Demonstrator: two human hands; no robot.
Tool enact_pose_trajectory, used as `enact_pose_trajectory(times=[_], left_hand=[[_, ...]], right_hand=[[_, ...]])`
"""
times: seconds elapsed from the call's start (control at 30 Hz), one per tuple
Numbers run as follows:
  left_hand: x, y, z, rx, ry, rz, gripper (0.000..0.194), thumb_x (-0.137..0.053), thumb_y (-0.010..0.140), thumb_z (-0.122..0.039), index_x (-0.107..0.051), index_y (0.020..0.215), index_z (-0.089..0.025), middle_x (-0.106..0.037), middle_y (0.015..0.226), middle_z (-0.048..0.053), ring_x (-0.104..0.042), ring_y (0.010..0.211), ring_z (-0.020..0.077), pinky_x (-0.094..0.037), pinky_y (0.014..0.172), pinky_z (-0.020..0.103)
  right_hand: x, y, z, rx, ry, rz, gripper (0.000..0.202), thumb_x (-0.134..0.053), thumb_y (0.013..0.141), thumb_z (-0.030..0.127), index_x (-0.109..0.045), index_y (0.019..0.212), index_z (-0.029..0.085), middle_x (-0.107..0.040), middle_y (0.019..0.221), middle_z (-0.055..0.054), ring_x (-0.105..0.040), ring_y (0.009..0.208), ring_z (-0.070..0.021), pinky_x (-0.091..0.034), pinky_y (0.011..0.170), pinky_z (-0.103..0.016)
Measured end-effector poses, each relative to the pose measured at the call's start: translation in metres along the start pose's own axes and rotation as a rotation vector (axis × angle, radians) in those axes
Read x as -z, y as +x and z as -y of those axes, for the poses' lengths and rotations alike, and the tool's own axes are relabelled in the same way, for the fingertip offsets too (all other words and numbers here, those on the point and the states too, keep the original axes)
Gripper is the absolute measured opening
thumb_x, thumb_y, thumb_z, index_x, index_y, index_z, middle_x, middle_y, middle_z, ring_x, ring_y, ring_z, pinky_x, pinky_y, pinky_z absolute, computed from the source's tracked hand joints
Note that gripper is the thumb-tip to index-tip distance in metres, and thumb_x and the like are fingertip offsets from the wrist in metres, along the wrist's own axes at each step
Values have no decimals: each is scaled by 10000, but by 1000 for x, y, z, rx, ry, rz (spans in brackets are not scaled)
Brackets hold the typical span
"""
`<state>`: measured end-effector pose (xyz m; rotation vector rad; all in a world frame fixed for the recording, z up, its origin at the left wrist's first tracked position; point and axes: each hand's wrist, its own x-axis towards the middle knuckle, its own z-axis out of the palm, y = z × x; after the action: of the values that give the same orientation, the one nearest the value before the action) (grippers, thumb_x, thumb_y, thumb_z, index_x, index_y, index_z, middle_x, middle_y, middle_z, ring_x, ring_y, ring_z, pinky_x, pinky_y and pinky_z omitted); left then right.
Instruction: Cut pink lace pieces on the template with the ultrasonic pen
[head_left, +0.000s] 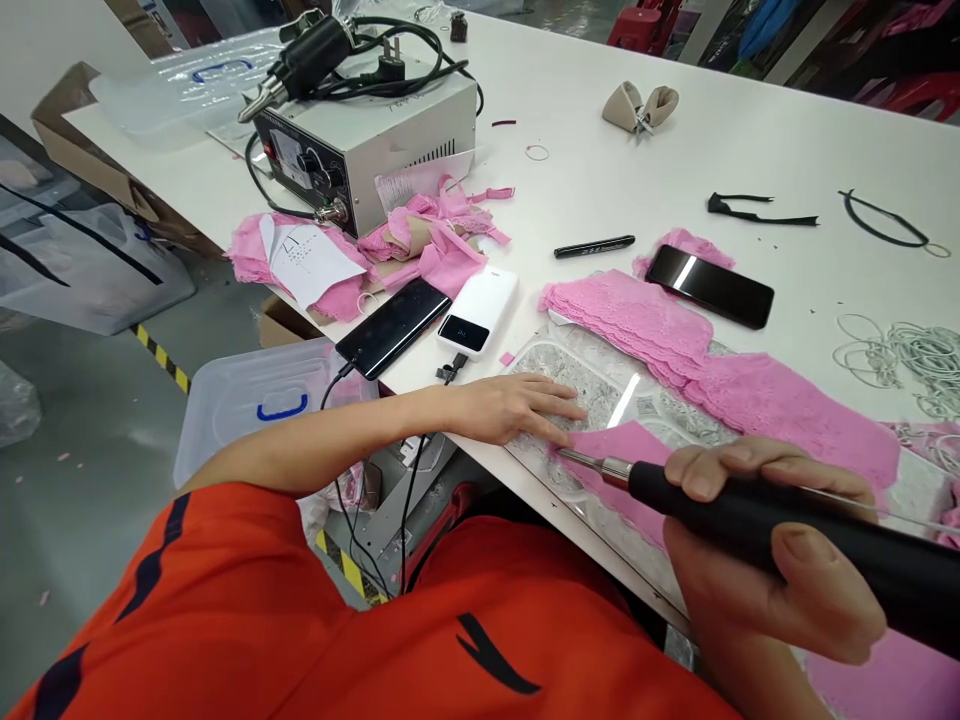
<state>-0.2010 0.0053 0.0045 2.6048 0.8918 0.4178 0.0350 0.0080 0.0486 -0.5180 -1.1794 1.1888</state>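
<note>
My left hand (517, 408) lies flat with its fingers spread over a clear plastic template (592, 365) on a grey speckled board, fingertips at the edge of a pink fabric piece (622, 445). In my right hand (780, 540) is a thick black-handled tool (712, 500) with a thin metal tip, fingers wrapped round its handle. That tip touches or nearly touches the fabric's left corner, just beside my left fingers. Beyond the template lies a layered stack of pink lace pieces (637, 320).
A grey control box (405, 130) carries a black corded handpiece (307, 65). A white power bank (480, 310), a phone (394, 325), another phone (709, 285), a marker (594, 247) and pale elastic cord (930, 360) lie around. Cables hang over the near table edge.
</note>
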Motion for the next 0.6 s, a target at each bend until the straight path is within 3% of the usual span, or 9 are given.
enact_pose_trajectory(times=[0.3, 0.6], left_hand=[[-1, 0, 0, 0, 2, 5, 545, -448, 833, 77, -709, 1231, -188, -539, 1474, 64, -408, 1446, 255, -354, 1200, 387], [2, 2, -3, 52, -32, 29, 565, -463, 829, 87, -714, 1209, -246, -531, 1481, 26, -381, 1464, 220, -362, 1202, 396]], right_hand=[[-5, -2, 0, -35, -30, -20, 194, -652, 636, 290, -656, 808, 198, -635, 784, -3, -535, 493, -135, -482, 526, -362], [-5, -2, 1, -23, -25, -6, 184, -667, 645, 284, -672, 811, 203, -641, 775, 3, -539, 484, -136, -479, 508, -358]])
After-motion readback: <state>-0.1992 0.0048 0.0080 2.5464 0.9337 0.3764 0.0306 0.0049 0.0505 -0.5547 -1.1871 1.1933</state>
